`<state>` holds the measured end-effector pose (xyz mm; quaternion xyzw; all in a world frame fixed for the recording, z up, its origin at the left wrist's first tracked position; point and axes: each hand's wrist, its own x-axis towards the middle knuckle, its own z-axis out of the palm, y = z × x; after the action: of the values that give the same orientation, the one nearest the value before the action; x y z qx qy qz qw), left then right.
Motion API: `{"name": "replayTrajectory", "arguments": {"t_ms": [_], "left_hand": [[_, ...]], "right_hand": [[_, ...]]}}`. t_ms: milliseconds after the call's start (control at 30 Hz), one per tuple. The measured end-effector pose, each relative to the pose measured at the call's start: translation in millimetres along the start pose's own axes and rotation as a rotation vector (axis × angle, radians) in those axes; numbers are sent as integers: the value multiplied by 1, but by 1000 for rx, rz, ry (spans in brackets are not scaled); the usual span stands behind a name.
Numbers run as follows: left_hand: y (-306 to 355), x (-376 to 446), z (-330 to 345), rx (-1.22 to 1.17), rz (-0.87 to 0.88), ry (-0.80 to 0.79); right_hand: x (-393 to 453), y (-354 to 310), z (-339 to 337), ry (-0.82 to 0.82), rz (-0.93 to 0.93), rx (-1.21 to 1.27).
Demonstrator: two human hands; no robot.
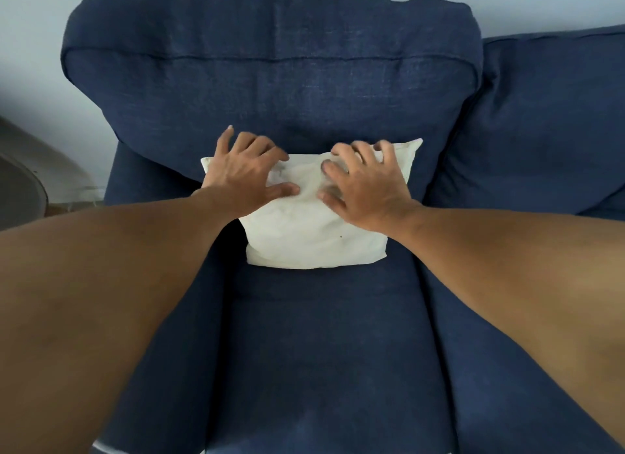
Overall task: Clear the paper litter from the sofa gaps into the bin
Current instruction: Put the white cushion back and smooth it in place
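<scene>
Obs.: both hands are on a cream throw pillow (pixel 314 237) that leans against the navy back cushion (pixel 270 91) and stands on the seat cushion (pixel 324 352) of the sofa.

Why it sits as it does: the pillow's lower edge rests on the seat and its upper edge tips back onto the back cushion, so it covers the crease where seat and back meet. Judged: that crease is one of the gaps to be searched, and the pillow must come away first.

Left hand (pixel 241 174): palm down on the pillow's upper left corner, fingers (pixel 257 145) spread wide and curled over the top edge, thumb lying flat across the fabric toward the middle. Forearm runs in from the lower left, nearly straight.

Right hand (pixel 367 188): palm down on the upper right part, fingers (pixel 358 150) also wide and hooked over the top edge; the pillow's far corner pokes out just past the fingertips. Fabric is puckered between the two thumbs, so some squeeze is on. Fingertips are motion-blurred; whether they are closed behind the pillow or only pressing on it, I cannot tell.

Task item: no paper litter shows anywhere near the fingers; probably hidden in the gaps. No bin in view.
</scene>
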<state>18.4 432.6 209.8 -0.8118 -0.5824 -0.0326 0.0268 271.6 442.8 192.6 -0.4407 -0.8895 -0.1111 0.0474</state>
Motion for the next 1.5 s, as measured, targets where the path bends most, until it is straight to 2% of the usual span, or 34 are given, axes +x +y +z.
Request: {"name": "replayTrajectory", "arguments": {"t_ms": [100,233,333,500,633,767,867,967,1033,1100,1167,1200,1267,1333,1400,1500], "left_hand": [[0,2,-1,35,59,-22],[4,12,4,-17,-94,-94],[7,15,10,-136,-214,-68],[-4,22,4,-223,-286,-13],[-38,14,-6,-90,-241,-129],[-63,5,-11,-22,-141,-266],[-61,16,-12,-28,-202,-193],[-47,31,-11,-71,-451,-76],[-30,32,-6,-66,-530,32],[-6,23,1,-86,-475,208],[18,10,8,-138,-288,354],[29,3,13,-156,-168,370],[44,-8,26,-100,33,262],[49,-16,41,68,127,65],[42,-22,55,199,135,-54],[18,-24,65,193,-15,-132]], "right_hand": [[-5,2,7,-115,3,15],[1,6,10,-218,73,117],[10,10,6,-236,149,171],[28,35,-8,-200,200,304],[14,71,-11,-113,169,182],[-5,88,-9,-205,49,55],[5,89,-6,-173,54,16],[17,84,-6,-71,205,-30],[18,71,-5,1,308,-49],[13,46,-5,112,282,-20],[5,12,-1,200,182,55],[0,-4,4,194,125,85],[-11,-30,15,104,25,88],[-18,-37,28,-4,-5,67],[-19,-28,33,-101,52,67],[-21,2,38,-183,149,60]]}}
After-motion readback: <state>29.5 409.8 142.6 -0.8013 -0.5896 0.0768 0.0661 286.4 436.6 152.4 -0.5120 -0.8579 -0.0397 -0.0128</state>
